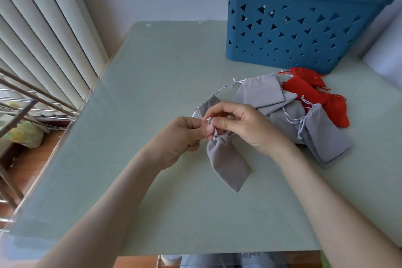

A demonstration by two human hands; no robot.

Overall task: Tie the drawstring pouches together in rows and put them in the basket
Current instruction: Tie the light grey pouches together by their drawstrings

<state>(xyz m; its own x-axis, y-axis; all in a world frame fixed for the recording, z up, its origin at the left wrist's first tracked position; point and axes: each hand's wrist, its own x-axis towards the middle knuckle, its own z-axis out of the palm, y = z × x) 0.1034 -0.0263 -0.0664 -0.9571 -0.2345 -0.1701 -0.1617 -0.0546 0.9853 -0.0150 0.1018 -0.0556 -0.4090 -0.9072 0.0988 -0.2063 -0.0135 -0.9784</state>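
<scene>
Where the table (130,180) runs open from its near edge to mid-surface, both forearms reach in. Left hand (182,135) and right hand (241,126) meet at centre, each pinching the white drawstrings (210,121) at the gathered neck of a grey pouch (226,163) lying flat. Second grey pouch (208,104) just beyond the hands, partly hidden. Right: heap of grey pouches (282,111), red pouches (313,95) overlapping behind. Far right: blue basket (304,28), just behind the red ones. Open surface left, up to the slanting left edge.
</scene>
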